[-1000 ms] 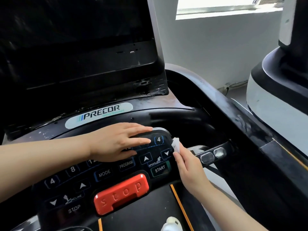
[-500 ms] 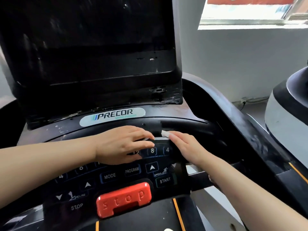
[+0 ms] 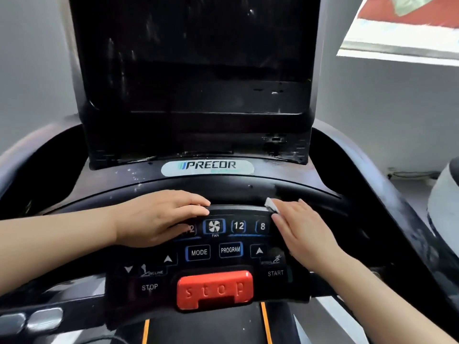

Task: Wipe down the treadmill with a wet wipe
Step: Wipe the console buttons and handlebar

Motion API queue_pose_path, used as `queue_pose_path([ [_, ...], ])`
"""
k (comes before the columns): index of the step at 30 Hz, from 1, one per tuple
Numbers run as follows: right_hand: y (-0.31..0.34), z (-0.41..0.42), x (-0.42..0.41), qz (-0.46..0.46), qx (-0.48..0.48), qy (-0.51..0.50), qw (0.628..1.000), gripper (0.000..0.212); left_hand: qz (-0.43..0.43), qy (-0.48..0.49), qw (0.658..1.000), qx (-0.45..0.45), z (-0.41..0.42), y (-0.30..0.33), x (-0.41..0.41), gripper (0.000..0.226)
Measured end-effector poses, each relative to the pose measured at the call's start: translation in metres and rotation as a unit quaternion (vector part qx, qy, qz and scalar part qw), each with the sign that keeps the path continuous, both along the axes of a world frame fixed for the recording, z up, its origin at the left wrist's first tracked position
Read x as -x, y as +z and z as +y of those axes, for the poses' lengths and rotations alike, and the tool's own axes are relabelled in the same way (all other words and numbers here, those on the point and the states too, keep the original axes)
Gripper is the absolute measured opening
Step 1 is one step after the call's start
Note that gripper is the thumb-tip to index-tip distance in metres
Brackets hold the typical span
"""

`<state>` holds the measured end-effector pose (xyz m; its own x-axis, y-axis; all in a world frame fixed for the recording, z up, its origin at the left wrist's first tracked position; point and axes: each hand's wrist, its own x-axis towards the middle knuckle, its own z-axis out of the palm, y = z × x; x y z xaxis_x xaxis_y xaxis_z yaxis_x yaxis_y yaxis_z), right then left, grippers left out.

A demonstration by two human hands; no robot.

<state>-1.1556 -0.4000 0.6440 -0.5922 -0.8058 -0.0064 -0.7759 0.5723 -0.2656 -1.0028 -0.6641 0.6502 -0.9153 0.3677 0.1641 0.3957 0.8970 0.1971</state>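
Now right hand (image 3: 301,228) presses wipe (image 3: 272,204) on console (image 3: 238,244).

Head view, close, down onto treadmill console (image 3: 223,244)

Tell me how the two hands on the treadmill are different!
The right hand presses a white wet wipe on the top edge of the button panel; the left hand has no wipe. The left hand covers part of a number button; the right hand sits near the 8 button. Both lie flat with straight fingers.
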Motion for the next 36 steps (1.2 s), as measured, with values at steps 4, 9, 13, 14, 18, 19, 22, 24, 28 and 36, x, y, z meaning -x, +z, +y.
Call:
queue_pose_path([
  [4,0.003,-0.065,-0.045,0.085,-0.012,0.05,0.995,0.061,-0.023,0.0,0.999,-0.041,0.001,0.003,0.001,0.038],
  [9,-0.001,-0.048,-0.035,0.2,-0.017,0.018,0.979,0.042,-0.009,0.009,0.999,-0.032,-0.017,-0.001,-0.014,0.035],
  [13,0.007,-0.064,-0.054,0.148,-0.019,-0.03,0.988,0.049,-0.044,0.043,0.997,-0.052,-0.037,-0.003,-0.032,0.048],
  [14,0.007,-0.078,-0.066,0.149,-0.007,-0.024,0.989,0.047,-0.056,0.05,0.995,-0.058,-0.041,-0.002,-0.034,0.053],
  [18,0.001,-0.126,-0.108,0.173,0.029,0.036,0.984,0.038,-0.167,0.122,0.978,-0.039,-0.059,0.007,-0.041,0.062],
  [19,-0.001,-0.129,-0.109,0.186,0.021,0.047,0.981,0.039,-0.182,0.129,0.974,-0.032,-0.065,0.009,-0.044,0.068],
  [22,0.006,-0.121,-0.101,0.195,-0.042,0.039,0.979,0.052,-0.195,0.127,0.972,0.008,-0.083,0.014,-0.052,0.087],
  [24,0.015,-0.119,-0.1,0.151,-0.083,0.01,0.985,0.065,-0.208,0.14,0.968,0.023,-0.09,0.015,-0.058,0.092],
  [28,0.013,-0.153,-0.135,0.118,-0.056,0.024,0.991,0.06,-0.227,0.156,0.961,-0.008,-0.094,0.01,-0.068,0.093],
  [36,0.021,-0.146,-0.126,0.171,-0.112,0.029,0.978,0.069,-0.194,0.171,0.966,-0.022,-0.092,-0.004,-0.079,0.099],
])
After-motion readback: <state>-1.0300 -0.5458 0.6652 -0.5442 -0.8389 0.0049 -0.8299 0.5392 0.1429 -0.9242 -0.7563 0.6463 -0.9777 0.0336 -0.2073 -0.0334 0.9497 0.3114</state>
